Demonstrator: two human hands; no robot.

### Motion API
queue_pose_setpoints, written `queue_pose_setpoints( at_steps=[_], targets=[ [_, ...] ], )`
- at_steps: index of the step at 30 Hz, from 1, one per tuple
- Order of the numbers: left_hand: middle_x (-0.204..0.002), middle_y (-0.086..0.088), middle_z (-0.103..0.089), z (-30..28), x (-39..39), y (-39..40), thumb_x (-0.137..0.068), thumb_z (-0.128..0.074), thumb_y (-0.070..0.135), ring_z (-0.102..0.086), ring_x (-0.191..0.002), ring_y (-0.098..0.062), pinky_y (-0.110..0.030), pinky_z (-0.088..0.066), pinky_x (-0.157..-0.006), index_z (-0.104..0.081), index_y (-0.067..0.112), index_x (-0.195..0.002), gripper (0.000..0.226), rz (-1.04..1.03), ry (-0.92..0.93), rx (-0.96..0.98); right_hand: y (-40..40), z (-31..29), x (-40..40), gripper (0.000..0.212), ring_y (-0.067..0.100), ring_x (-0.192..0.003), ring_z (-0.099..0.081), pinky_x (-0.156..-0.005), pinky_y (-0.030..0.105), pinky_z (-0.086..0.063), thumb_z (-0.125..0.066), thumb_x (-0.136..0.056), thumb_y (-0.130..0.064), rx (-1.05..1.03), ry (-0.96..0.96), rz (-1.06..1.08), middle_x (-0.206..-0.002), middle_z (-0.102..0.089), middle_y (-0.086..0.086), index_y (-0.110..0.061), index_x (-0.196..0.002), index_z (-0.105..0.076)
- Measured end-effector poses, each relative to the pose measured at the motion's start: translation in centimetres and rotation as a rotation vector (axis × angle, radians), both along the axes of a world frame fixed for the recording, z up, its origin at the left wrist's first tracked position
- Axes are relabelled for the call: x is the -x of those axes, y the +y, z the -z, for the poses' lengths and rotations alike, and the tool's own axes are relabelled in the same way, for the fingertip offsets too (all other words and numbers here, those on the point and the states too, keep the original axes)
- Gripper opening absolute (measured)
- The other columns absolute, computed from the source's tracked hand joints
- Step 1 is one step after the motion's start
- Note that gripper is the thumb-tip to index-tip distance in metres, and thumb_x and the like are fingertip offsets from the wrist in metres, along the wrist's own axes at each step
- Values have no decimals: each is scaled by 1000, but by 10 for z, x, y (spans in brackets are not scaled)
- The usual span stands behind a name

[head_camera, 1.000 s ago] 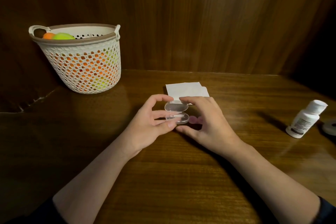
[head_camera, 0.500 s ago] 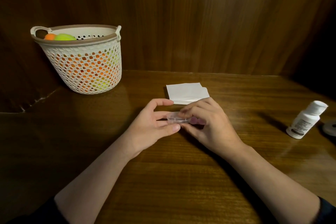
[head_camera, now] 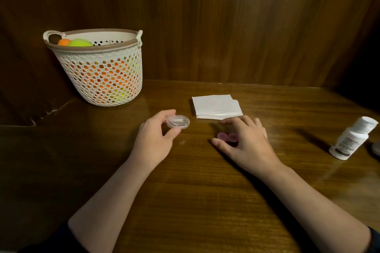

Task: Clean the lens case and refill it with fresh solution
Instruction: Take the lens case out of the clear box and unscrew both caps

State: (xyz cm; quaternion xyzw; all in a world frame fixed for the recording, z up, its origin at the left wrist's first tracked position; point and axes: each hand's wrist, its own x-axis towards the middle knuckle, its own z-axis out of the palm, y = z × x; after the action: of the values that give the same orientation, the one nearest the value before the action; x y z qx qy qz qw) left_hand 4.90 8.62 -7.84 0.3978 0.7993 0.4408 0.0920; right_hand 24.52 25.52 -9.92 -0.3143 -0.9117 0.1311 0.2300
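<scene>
The left hand pinches the shut clear case near the table's middle; the right hand arches — seemingly touching — over the purple lens case, beside the tissues.

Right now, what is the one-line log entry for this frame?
left hand: holds clear case | right hand: over purple lens case, grip unclear | solution bottle: untouched

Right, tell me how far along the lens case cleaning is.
Early stage. Done: the left hand has lifted the round clear plastic container aside, exposing the small pink lens case on the wooden table. In hand: the right hand hovers over the pink case. Left: wiping with the folded white tissue and refilling; the white solution bottle stands untouched.
</scene>
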Motion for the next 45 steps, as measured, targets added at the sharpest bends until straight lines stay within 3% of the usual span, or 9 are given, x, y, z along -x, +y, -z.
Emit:
queue_pose_setpoints(
  at_steps=[3,6,13,16,20,25,33,40,45],
  targets=[
    [-148,7,-64,3,3,0,-101,-73,22,-53,-143,-19,-49,-44,-119,-55,32,-151,54,-74,81,88,-1,1,2,61,3,-121,-40,-96,25,-48,-70,-91,-67,70,17,-23,-140,-60,-14,-39,-143,-57],
    [-143,8,-67,5,6,1,-100,-74,28,-54,-140,-20,-49,-36,-119,-56,34,-149,52,-154,144,138,-4,-1,2,49,-1,-109,-50,-75,8,-46,-75,-96,-52,100,37,-89,-123,-63,-20,-35,-140,-61],
    [-142,4,-68,7,13,1,-99,-74,30,-53,-141,-21,-52,-32,-121,-55,29,-151,55,-233,191,202,-15,-8,3,46,-11,-107,-64,-90,8,-55,-81,-96,-26,172,80,-252,-119,-65,-28,-41,-136,-64],
    [-152,4,-59,4,8,1,-99,-74,29,-44,-148,-23,-52,-31,-122,-52,29,-154,59,-203,212,175,-18,-9,2,51,-9,-110,-65,-94,12,-57,-84,-92,-32,202,97,-259,-121,-64,-29,-40,-137,-63],
    [-135,18,-60,2,-5,-1,-100,-71,33,-48,-130,-6,-37,-29,-112,-67,41,-129,31,22,297,-4,-15,-10,1,53,-1,-117,-56,-97,22,-51,-82,-86,-59,185,52,-174,-122,-59,-30,-44,-133,-64],
    [-131,28,-52,7,-21,3,-103,-62,49,-38,-131,3,-40,-18,-119,-64,47,-136,33,282,322,93,-13,-9,0,39,5,-114,-49,-91,31,-49,-71,-80,-80,163,-31,-90,-113,-62,-29,-50,-104,-65],
    [-121,30,-58,10,-22,6,-100,-65,54,-48,-125,-3,-47,-25,-119,-70,50,-126,26,300,313,132,-16,-13,-2,28,9,-115,-49,-103,50,-51,-70,-85,-74,209,-27,-119,-106,-67,-28,-51,-100,-71],
    [-118,26,-63,12,-22,9,-99,-72,42,-54,-118,-4,-49,-37,-115,-74,48,-122,24,311,240,120,-16,-13,0,38,4,-109,-47,-97,43,-50,-68,-74,-85,192,-4,-91,-100,-67,-31,-49,-86,-69],
    [-118,22,-65,13,-24,11,-99,-76,30,-59,-115,-5,-40,-54,-103,-76,39,-125,28,336,166,98,-17,-13,2,27,-2,-104,-55,-88,33,-53,-83,-77,-67,233,58,-120,-96,-70,-27,-42,-86,-77]
  ],
)
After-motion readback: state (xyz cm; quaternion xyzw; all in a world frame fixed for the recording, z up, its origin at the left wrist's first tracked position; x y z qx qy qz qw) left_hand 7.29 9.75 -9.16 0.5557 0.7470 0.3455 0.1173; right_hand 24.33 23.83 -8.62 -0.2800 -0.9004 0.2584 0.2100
